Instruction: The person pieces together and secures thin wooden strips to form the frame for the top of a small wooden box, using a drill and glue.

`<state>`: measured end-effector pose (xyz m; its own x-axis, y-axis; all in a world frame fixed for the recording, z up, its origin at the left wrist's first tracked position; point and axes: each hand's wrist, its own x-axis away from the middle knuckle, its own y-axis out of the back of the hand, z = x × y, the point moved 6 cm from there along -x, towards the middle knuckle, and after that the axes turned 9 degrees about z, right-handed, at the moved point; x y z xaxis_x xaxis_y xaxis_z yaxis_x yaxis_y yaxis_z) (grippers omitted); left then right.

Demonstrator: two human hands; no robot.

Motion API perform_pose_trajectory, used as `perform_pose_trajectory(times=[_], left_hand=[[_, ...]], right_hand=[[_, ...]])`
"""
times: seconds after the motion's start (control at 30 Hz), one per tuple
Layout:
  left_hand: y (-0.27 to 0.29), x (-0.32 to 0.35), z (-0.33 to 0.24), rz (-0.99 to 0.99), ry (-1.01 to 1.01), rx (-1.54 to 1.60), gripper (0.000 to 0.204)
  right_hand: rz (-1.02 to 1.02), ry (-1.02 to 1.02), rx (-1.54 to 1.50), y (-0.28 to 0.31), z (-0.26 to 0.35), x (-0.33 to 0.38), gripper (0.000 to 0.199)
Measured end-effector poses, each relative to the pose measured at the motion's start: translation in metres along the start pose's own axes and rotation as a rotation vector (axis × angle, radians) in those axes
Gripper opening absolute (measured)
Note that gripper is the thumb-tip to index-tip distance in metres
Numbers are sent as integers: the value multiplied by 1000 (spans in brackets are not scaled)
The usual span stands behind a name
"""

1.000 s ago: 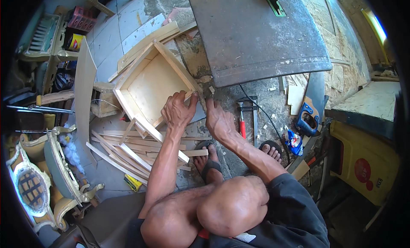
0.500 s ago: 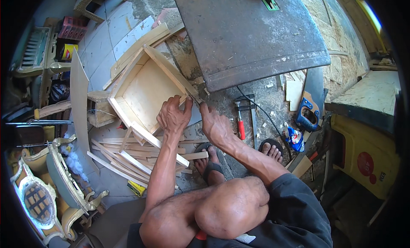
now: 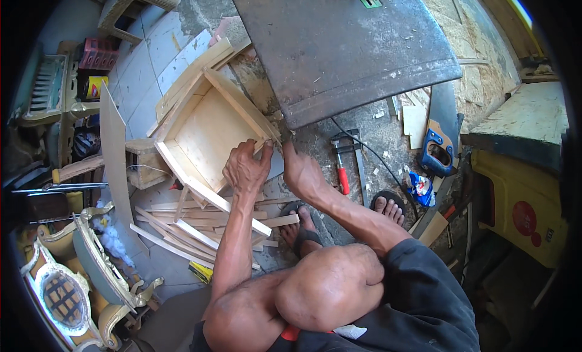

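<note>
A pale, unfinished wooden drawer (image 3: 209, 137) lies tilted in front of me, its inside facing up. My left hand (image 3: 247, 170) closes over its near right corner, thumb against the end of the right side board. Just right of that corner, my right hand (image 3: 302, 171) is closed with its fingertips close to the board's outer face. A thin, dark sliver shows by those fingertips; its kind cannot be made out. The left thumb and right fingers are a small gap apart.
Loose wooden strips (image 3: 188, 221) lie below the drawer. A metal-topped table (image 3: 345, 55) stands ahead. Right of my hands are a red-handled clamp (image 3: 343, 170), a black cable (image 3: 385, 164) and a blue-handled handsaw (image 3: 438, 152). An ornate chair frame (image 3: 91, 273) sits at left.
The view has shifted slightly. My right hand's fingertips have moved a little up and left along the board's outside; my left hand keeps its hold on the corner.
</note>
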<state>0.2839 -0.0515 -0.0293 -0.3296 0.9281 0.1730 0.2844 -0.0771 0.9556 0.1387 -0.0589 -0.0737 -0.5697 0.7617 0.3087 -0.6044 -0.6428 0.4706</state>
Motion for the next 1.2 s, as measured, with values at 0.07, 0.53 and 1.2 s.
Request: perform_pose_trajectory(times=[0.07, 0.53, 1.2], left_hand=[[1, -2, -1, 0, -5, 6, 38], [-3, -2, 1, -12, -10, 9, 38], [-4, -4, 3, -4, -43, 2, 35]], right_hand=[[11, 12, 24, 0, 2, 10, 26], [0, 19, 7, 0, 2, 16, 25], [91, -8, -47, 0, 3, 17, 26]])
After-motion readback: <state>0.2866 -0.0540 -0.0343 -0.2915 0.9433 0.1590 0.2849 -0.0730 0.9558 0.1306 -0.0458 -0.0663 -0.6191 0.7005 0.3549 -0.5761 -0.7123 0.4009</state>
